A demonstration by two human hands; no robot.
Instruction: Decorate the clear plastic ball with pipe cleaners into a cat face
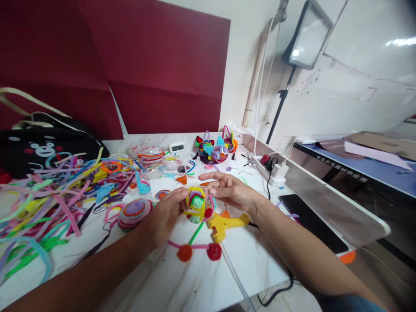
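A small clear ball [196, 203] decorated with yellow, red, green and pink pipe cleaners is between my two hands. My left hand [170, 212] grips its left side with thumb and fingers. On its right side, my right hand [230, 190] pinches the edge, with one finger stretched out above. Just beneath lies a yellow glue gun [229, 222] with a clear glue stick [238, 277] sticking out of its back. Near my left wrist are a red coil [214, 251] and an orange coil [184, 252] joined to pink and green stems.
Loose pipe cleaners [58, 190] are heaped at the left, before a black bag [48, 143]. A coiled round piece [134, 213] rests by my left forearm. Finished decorated balls [216, 149] and a small digital clock [176, 147] stand behind. A power strip [268, 171] and a black phone [313, 223] lie right.
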